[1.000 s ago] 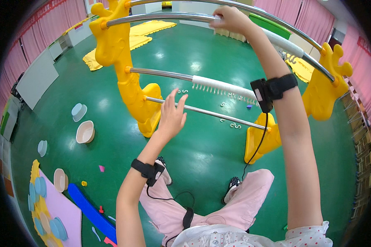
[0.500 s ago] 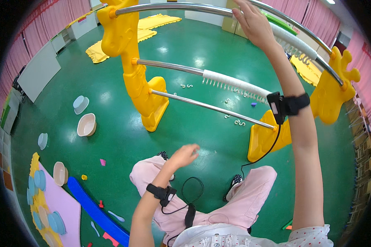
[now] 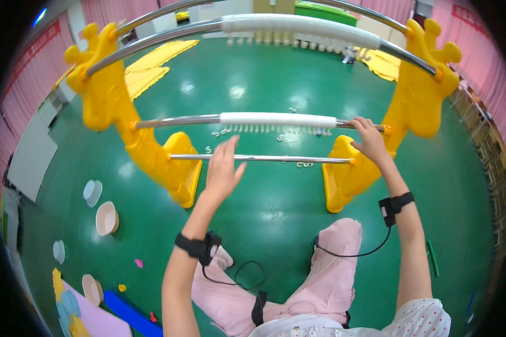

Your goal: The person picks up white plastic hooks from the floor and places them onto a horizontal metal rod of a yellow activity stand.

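Observation:
A rack of metal bars stands before me between two yellow giraffe-shaped end frames (image 3: 115, 95). My left hand (image 3: 224, 171) is raised in front of the lowest bar (image 3: 287, 159), fingers stretched out and nothing in it. At the right end of the middle bar (image 3: 177, 120) is my right hand (image 3: 370, 141), thumb and fingers apart; whether it touches the bar I cannot tell. A white sleeve with a row of hooks (image 3: 278, 119) sits around the middle bar. Another white hooked sleeve (image 3: 298, 26) covers part of an upper bar.
Several white S-shaped hooks (image 3: 304, 164) lie on the green floor under the rack. To the left are a beige basin (image 3: 107, 218), a blue basin (image 3: 93, 192) and a long blue strip (image 3: 130, 313). Yellow cloths (image 3: 162, 56) lie farther back.
My right hand has come down from the top bar to the middle bar's right end. The left hand has risen from near my knee to the lowest bar. My view has turned rightward.

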Demonstrator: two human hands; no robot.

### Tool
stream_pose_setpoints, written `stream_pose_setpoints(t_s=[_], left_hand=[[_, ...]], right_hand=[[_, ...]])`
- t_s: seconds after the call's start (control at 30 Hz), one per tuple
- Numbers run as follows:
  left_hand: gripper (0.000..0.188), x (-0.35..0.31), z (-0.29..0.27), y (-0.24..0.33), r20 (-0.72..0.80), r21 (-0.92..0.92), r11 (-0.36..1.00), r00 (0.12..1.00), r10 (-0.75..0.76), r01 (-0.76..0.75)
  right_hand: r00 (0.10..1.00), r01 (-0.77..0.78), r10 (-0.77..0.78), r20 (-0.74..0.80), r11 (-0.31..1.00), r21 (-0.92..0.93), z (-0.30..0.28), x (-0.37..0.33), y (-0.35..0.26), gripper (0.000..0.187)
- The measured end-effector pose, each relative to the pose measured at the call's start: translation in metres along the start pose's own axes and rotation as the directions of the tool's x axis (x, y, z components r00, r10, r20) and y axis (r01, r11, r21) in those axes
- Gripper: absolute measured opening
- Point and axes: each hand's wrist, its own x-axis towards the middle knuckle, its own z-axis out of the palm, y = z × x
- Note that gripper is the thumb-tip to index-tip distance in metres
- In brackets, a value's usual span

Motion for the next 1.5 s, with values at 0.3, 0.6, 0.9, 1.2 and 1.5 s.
stream_pose_setpoints(t_s=[0.3, 0.6, 0.9, 1.2, 1.5], left_hand=[[0.066, 0.123, 0.12, 0.065, 0.235, 0.106, 0.956, 0.941, 0.242, -0.272], [0.036, 0.121, 0.17, 0.054, 0.097, 0.291, 0.911, 0.957, 0.274, -0.291], [0.044, 0.017, 0.261, 0.164, 0.03, -0.095, 0.861, 0.863, 0.505, -0.5], [0.044, -0.126, 0.492, 0.212, 0.815, -0.434, 0.897, 0.388, 0.43, -0.082], [0.075, -0.178, 0.663, 0.288, 0.746, -0.495, 0.842, 0.392, 0.539, -0.216]], right_hand=[[0.976, -0.082, 0.053, -0.209, 0.988, -0.131, 0.044, -0.011, -0.023, 0.059], [0.489, -0.872, 0.798, 0.353, 0.446, 0.2, 0.026, -0.348, 0.105, 0.026], [-0.627, -0.779, 0.66, 0.413, -0.536, -0.326, 0.19, -0.693, -0.048, 0.084], [-0.347, -0.924, 0.839, 0.419, -0.383, 0.001, 0.26, -0.617, -0.091, 0.097], [-0.137, -0.943, 0.813, 0.566, 0.069, -0.326, 0.294, -0.571, 0.037, 0.051]])
